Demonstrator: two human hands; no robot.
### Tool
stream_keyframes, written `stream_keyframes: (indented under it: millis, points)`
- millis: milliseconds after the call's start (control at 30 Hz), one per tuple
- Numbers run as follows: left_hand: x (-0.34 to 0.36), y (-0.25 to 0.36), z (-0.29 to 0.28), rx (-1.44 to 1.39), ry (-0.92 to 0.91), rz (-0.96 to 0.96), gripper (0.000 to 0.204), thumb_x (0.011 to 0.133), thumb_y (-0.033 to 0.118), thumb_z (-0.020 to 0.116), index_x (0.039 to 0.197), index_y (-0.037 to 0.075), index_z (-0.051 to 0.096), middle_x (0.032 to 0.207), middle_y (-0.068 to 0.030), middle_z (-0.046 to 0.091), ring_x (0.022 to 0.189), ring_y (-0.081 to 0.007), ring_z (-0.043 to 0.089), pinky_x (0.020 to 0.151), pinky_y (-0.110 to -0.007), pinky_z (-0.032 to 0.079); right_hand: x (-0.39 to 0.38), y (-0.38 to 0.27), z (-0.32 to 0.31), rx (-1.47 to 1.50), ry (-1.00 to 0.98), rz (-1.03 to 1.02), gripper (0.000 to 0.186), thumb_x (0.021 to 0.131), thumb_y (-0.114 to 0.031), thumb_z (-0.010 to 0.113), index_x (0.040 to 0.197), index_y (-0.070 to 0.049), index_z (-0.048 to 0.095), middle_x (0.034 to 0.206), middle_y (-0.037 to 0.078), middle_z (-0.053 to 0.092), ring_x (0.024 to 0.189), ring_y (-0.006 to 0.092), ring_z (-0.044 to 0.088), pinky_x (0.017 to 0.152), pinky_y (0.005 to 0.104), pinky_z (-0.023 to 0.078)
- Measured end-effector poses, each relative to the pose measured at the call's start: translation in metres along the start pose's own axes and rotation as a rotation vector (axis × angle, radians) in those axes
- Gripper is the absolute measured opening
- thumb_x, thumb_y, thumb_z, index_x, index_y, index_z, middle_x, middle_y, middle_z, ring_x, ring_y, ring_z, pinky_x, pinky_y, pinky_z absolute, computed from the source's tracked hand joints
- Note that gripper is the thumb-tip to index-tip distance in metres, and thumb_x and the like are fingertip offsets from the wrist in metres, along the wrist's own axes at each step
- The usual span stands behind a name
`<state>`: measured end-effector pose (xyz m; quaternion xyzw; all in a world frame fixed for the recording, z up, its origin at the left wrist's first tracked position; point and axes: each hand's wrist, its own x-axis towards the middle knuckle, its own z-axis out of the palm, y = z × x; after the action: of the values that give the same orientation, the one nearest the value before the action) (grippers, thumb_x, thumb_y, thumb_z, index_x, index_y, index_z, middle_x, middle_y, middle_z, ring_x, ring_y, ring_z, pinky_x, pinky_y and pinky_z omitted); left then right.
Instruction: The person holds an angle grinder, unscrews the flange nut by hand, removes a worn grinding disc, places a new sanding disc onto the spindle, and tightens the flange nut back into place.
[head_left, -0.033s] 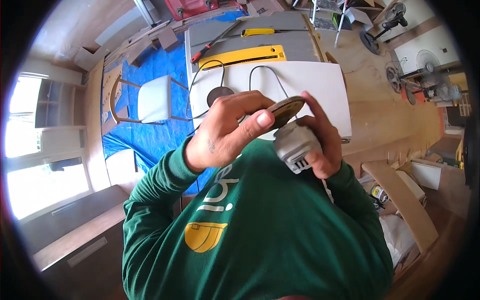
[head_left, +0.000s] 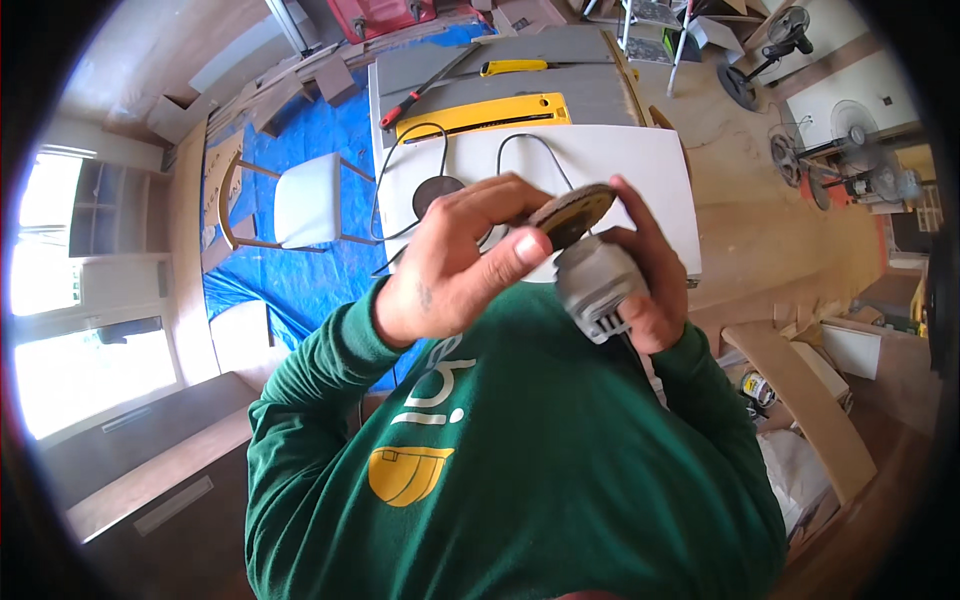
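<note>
An angle grinder with a grey metal head [head_left: 597,280] is held up in front of my chest, above the near edge of the white table [head_left: 620,165]. My right hand [head_left: 652,290] is wrapped round the grinder; most of its body is hidden by the hand. A round brown abrasive disc [head_left: 575,213] sits tilted at the head. My left hand [head_left: 455,255] pinches the disc's left edge between thumb and fingers. A second dark round disc [head_left: 437,196] lies on the table, just beyond my left hand.
A dark cord [head_left: 445,150] loops over the table. Farther back lie a long yellow tool [head_left: 490,114], a red-handled tool [head_left: 403,106] and a yellow-handled knife [head_left: 515,67]. A chair [head_left: 307,200] stands left on blue sheeting [head_left: 265,275]. Fans [head_left: 790,45] stand far right.
The grinder and its disc have shifted very slightly to the right and turned a little, showing more of the disc's face. Both hands keep their grip.
</note>
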<state>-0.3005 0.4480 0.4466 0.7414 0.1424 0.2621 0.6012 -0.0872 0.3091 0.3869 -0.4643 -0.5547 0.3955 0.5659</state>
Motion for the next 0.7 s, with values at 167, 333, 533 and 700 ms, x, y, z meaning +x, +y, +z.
stream_keyframes:
  millis: [167,333,533,700]
  points:
    - [0.026,-0.008,0.032,-0.131,0.085,0.292,0.063,0.095,0.037,0.072,0.134,-0.01,0.056,0.125,-0.0205,0.058,0.116,-0.0308,0.058,0.103,-0.04,0.043,0.026,-0.026,-0.009,0.336,0.163,0.02,0.113,0.089,-0.067,0.062,0.161,0.007,0.016,0.116,0.018,0.069,0.098,0.0193,0.068,0.088,0.0305,0.053]
    - [0.055,-0.002,0.045,-0.005,0.18,0.426,0.055,0.092,0.03,0.077,0.131,-0.006,0.062,0.117,-0.0189,0.065,0.105,-0.0293,0.066,0.092,-0.038,0.054,0.04,0.0,-0.023,0.841,0.047,-0.106,0.101,0.088,-0.061,0.052,0.163,-0.004,0.018,0.152,0.021,0.044,0.125,0.0338,0.058,0.108,0.047,0.048]
    - [0.055,0.008,0.045,0.123,0.125,0.416,0.067,0.088,0.038,0.081,0.133,-0.008,0.062,0.122,-0.0212,0.066,0.113,-0.0312,0.066,0.099,-0.039,0.051,0.043,-0.007,-0.028,1.178,0.007,-0.101,0.121,0.071,-0.058,0.073,0.165,-0.008,0.016,0.145,0.021,0.051,0.123,0.033,0.06,0.106,0.0449,0.052]
    - [0.052,0.013,0.054,0.172,0.145,0.438,0.067,0.086,0.034,0.084,0.135,-0.007,0.062,0.124,-0.0215,0.066,0.112,-0.0338,0.066,0.099,-0.042,0.049,0.037,-0.003,-0.028,1.227,0.039,-0.101,0.118,0.074,-0.06,0.071,0.165,-0.009,0.016,0.144,0.02,0.051,0.12,0.0318,0.062,0.102,0.0443,0.054]
